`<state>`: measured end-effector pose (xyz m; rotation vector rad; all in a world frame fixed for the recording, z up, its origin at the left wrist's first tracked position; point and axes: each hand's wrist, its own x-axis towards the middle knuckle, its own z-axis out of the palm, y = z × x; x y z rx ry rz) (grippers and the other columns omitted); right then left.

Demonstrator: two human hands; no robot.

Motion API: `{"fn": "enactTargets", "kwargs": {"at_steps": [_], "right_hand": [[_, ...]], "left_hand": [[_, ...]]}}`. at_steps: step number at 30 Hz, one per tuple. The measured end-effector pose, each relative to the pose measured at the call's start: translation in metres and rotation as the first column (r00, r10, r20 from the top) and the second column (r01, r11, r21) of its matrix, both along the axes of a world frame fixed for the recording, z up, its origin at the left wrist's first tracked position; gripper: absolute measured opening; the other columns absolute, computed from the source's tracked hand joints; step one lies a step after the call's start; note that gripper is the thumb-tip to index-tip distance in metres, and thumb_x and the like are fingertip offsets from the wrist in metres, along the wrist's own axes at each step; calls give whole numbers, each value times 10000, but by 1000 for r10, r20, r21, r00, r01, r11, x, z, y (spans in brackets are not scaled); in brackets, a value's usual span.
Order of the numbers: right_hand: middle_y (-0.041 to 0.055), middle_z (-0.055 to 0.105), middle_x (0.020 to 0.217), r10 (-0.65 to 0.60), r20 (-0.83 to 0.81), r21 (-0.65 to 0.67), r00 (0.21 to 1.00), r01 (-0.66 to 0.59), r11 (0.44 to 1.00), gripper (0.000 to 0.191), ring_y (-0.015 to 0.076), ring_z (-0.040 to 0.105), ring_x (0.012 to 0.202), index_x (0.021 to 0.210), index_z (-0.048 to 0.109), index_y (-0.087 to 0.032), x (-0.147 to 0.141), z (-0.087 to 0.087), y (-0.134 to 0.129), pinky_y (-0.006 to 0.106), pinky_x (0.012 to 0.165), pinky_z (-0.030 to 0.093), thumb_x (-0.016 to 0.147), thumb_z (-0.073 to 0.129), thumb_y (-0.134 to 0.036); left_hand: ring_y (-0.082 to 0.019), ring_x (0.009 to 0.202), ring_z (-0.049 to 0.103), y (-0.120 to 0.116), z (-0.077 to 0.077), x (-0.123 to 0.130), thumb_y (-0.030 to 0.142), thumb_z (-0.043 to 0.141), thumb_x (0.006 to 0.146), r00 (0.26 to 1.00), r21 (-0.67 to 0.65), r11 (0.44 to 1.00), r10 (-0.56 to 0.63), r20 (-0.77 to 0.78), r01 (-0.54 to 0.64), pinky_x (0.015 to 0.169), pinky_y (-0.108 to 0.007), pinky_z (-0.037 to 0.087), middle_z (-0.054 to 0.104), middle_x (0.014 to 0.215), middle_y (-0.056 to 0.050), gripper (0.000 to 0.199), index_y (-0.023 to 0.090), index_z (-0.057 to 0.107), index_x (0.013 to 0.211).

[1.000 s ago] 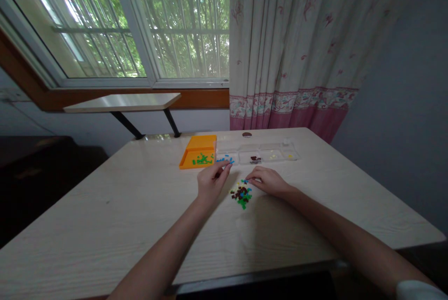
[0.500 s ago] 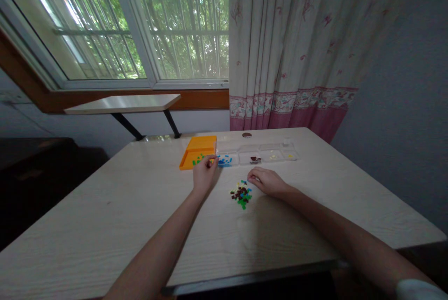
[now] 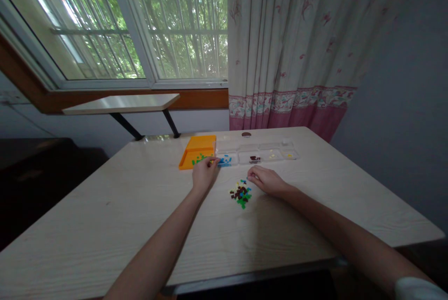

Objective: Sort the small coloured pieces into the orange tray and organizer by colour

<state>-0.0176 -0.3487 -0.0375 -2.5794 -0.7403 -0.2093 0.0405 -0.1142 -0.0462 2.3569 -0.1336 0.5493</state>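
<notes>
My left hand (image 3: 204, 173) is closed in a pinch at the front left corner of a clear divided tray (image 3: 241, 161). Small blue pieces (image 3: 226, 159) lie in the compartment by its fingertips. Whether a piece is between those fingers is too small to tell. Just right of a loose pile of small brown, green, blue and yellow pieces (image 3: 241, 193), my right hand (image 3: 266, 180) rests with its fingers curled together; what they hold, if anything, is hidden. Left of the clear tray is an orange tray (image 3: 185, 162) with green pieces (image 3: 200, 157) inside, partly behind my left hand.
Other compartments of the clear tray hold brown pieces (image 3: 255, 158) and yellow pieces (image 3: 289, 156). A dark round spot (image 3: 246, 135) shows at the back of the table (image 3: 140, 216). A small raised shelf (image 3: 122, 103) stands at the back left, and a curtain (image 3: 280, 57) hangs behind.
Both hands stay almost where they were. The left fingertips have shifted very slightly at the blue compartment, and the view has moved a little.
</notes>
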Motion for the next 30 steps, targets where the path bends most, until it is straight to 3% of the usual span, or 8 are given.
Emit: {"fn": "enactTargets", "kwargs": {"at_steps": [6,9,13,17,30], "right_hand": [[28,567,850,-7,1,16,1000,7,1000,155,136,522,768,883,530,-184,2,-3,0,237,685,385,858,417,-288],[33,562,857,-10,14,52,1000,9,999,150,137,516,780,888,521,-178,3,-3,0,238,696,384,862,404,-267],[35,554,858,5,34,95,999,-8,995,145,138,510,781,899,510,-173,2,-4,2,239,701,381,863,397,-256],[29,543,833,22,64,128,998,-30,991,131,137,505,765,898,504,-174,2,-5,3,235,691,380,855,406,-249],[24,544,794,74,135,171,988,-97,981,153,119,497,699,866,523,-170,-4,0,5,208,633,372,854,433,-293]], "left_hand": [[-111,495,457,0,1,0,462,450,755,1000,-7,1000,-30,9,30,486,-201,285,541,532,6,355,184,663,819],[-99,473,432,-5,1,-8,437,460,758,986,-18,986,-167,-6,167,481,-193,287,505,498,22,338,170,657,822],[-80,461,412,-23,3,-30,408,476,762,923,18,923,-382,-44,383,477,-182,280,496,491,31,297,180,660,809],[-72,455,414,-39,7,-49,392,469,777,870,45,870,-485,-95,490,466,-175,267,502,489,38,271,205,656,835],[-76,468,427,-40,13,-55,380,471,783,866,71,865,-489,-104,497,471,-175,273,520,501,37,261,204,655,840]]}}
